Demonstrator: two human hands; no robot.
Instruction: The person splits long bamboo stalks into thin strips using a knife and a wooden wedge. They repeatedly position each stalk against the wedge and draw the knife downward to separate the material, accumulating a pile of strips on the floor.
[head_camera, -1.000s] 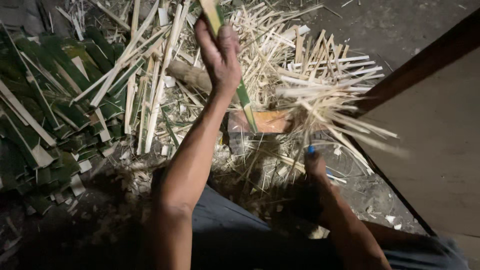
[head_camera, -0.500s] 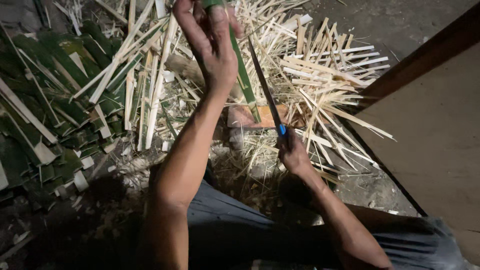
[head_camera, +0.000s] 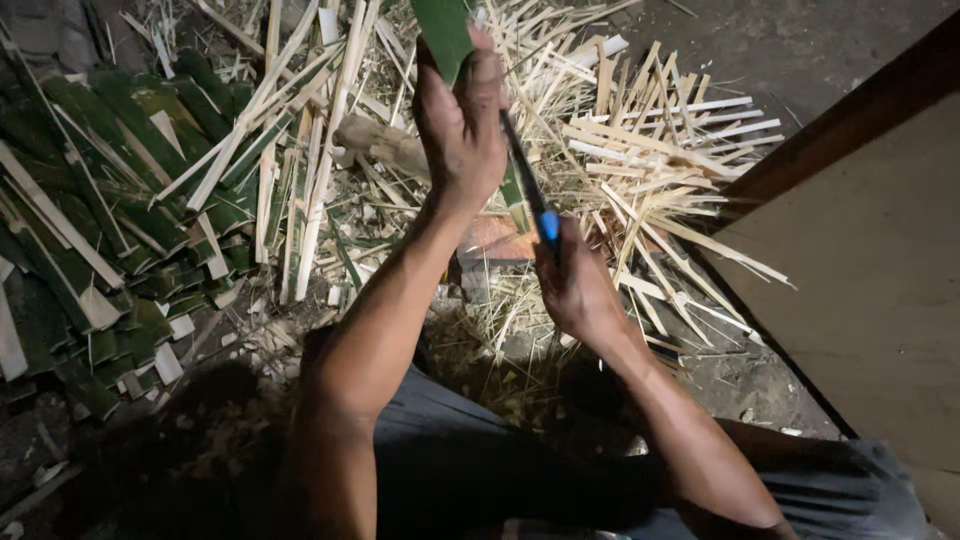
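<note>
My left hand (head_camera: 462, 130) grips a green bamboo strip (head_camera: 443, 32) that stands nearly upright and runs out of the top of the view. My right hand (head_camera: 575, 290) holds a knife (head_camera: 527, 182) by its blue handle. The dark blade slants up and left, lying against the strip just beside my left palm. Under both hands sits a reddish wooden block (head_camera: 495, 245), partly hidden by my arms.
Green bamboo pieces (head_camera: 110, 220) lie stacked at the left. Pale split slivers (head_camera: 650, 150) fan out at the upper right, long pale strips (head_camera: 300, 170) lean at the centre left. A brown wooden board (head_camera: 870, 250) fills the right side. Shavings cover the ground.
My right hand has come up from low beside my knee and laid the knife blade against the strip. My left hand has kept hold of the strip, shifting slightly.
</note>
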